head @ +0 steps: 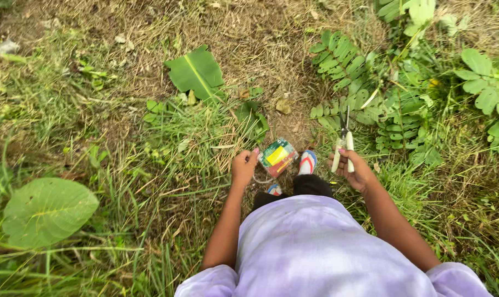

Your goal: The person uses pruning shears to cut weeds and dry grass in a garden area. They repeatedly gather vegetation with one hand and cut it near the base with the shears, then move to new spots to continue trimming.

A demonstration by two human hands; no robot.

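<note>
Here, the left hand (pixel 243 166) has its fingers closed around the handle of a colourful bag (pixel 277 157); the right hand (pixel 355 169) grips white-handled shears (pixel 344 144) above the grass (pixel 167 181).

One view only, from a camera worn on the head. It looks steeply down the wearer's front, so the shirt (pixel 315 247) fills the bottom edge and both arms reach away up the frame. The left hand (pixel 243 168) and right hand (pixel 355 170) sit mid-frame, fairly near. Beyond the hands, grass (pixel 150 181) runs to the top edge.
</note>
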